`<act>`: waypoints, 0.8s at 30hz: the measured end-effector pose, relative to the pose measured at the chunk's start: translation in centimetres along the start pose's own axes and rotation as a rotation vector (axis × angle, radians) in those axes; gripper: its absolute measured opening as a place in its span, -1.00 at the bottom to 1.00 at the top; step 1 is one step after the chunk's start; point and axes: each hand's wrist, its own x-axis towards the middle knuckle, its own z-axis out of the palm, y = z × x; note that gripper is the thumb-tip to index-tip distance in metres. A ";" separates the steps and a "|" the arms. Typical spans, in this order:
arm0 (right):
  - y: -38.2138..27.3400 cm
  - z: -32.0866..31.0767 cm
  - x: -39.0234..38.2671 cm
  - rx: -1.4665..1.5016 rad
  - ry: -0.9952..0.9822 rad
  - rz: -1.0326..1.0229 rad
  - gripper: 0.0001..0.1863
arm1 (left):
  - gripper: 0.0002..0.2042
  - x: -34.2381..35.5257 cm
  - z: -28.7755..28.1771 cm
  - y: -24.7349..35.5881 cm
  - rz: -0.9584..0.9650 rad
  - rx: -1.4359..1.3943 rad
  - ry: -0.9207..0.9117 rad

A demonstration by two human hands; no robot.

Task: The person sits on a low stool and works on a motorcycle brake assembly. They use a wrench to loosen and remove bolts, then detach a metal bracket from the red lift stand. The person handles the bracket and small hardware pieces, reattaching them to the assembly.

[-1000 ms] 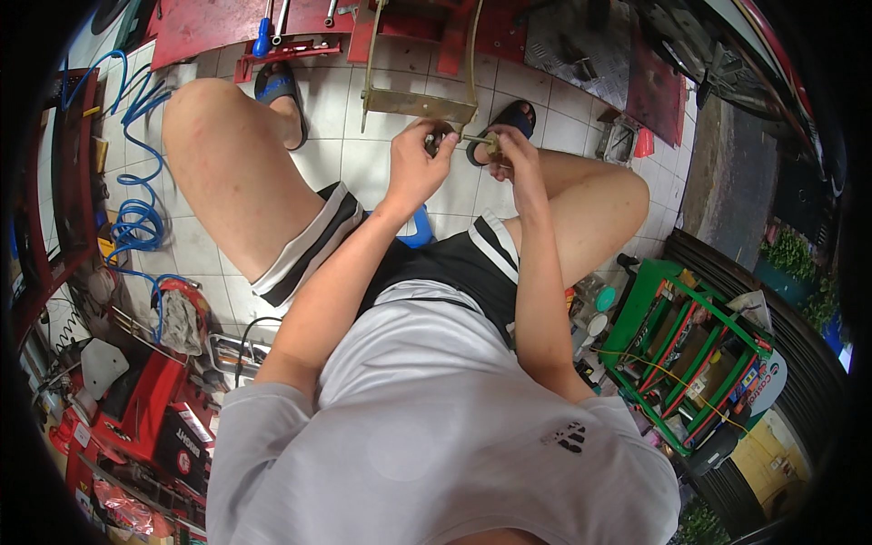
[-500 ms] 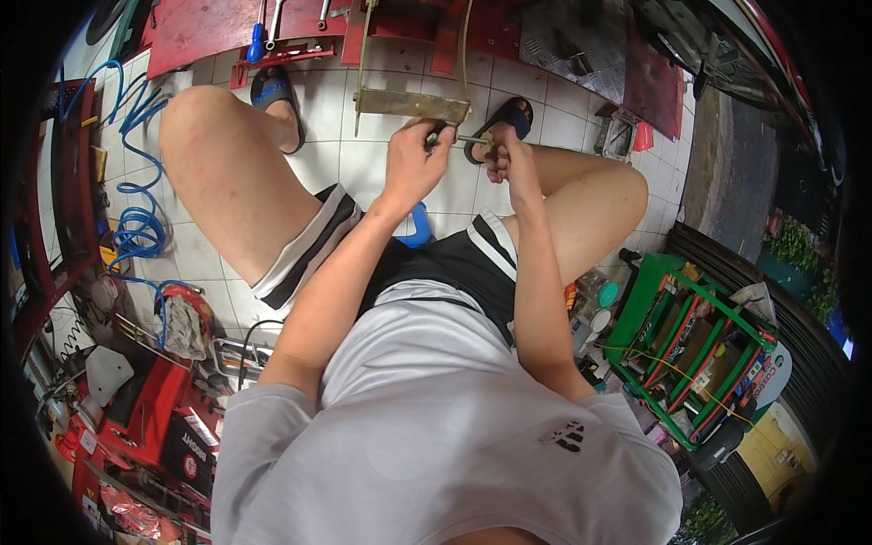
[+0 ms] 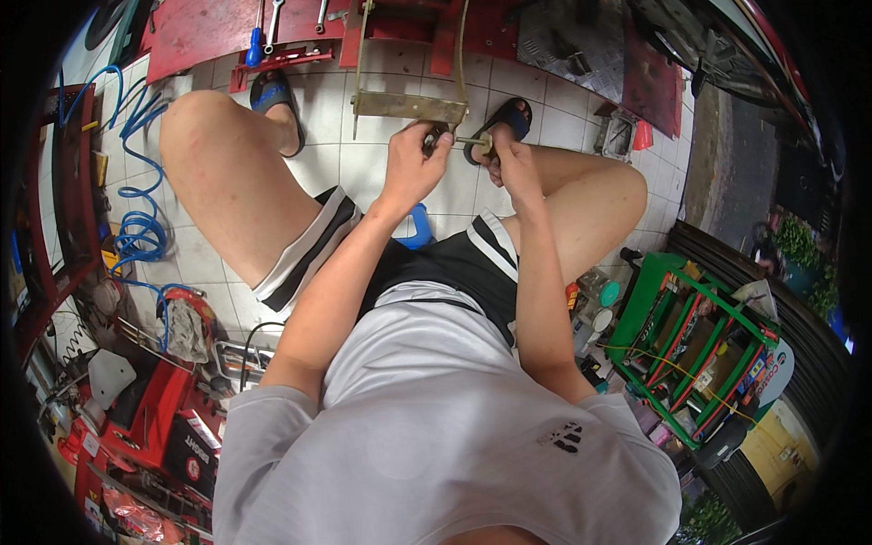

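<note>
My left hand [image 3: 416, 165] is closed at the right end of a dull brass-coloured metal frame [image 3: 409, 106], its fingertips against the frame's lower crossbar. Between thumb and fingers is a small dark piece, too hidden to name. My right hand [image 3: 516, 165] pinches the brass-coloured end of a short metal rod [image 3: 470, 140], which looks like a bolt. This rod points left, toward my left thumb and the corner of the frame. Whether it enters a hole there cannot be seen.
Ahead is a red metal workbench [image 3: 200, 41] with a blue-handled screwdriver [image 3: 254, 47] and a wrench [image 3: 272, 32]. A coiled blue hose [image 3: 141, 232] lies left. On the right stands a green rack [image 3: 677, 350]; a blue object [image 3: 417, 227] sits between my legs.
My right hand has turned around the rod's end, so its curled fingers show less. The metal frame has shifted very slightly left. My left hand stays nearly in place.
</note>
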 end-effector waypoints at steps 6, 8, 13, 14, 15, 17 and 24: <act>0.8 0.5 -0.2 -0.009 -0.022 -0.350 -0.67 | -0.83 0.0 0.2 -0.4 0.008 -0.029 0.014; 0.8 -0.2 0.1 0.038 0.000 -0.133 -0.67 | -0.83 0.0 0.2 -0.4 0.024 -0.041 0.016; 0.2 0.3 -0.6 0.012 -0.042 -0.211 -0.60 | -0.81 -0.1 0.1 -0.4 -0.001 -0.047 -0.004; 0.3 -0.3 -0.1 0.033 -0.045 -0.105 -0.58 | -0.80 -0.2 0.1 -0.4 -0.025 -0.049 -0.018; 0.6 -0.7 0.2 0.054 -0.049 0.002 -0.56 | -0.81 -0.2 0.2 -0.5 -0.020 -0.046 -0.020; 0.2 -0.1 -0.7 0.090 -0.015 -0.133 -0.54 | -0.83 -0.1 0.2 -0.7 -0.013 -0.035 -0.018; 1.3 -1.2 0.0 0.278 -0.021 -0.007 -0.52 | -0.81 -0.1 0.2 -0.5 0.013 -0.038 -0.018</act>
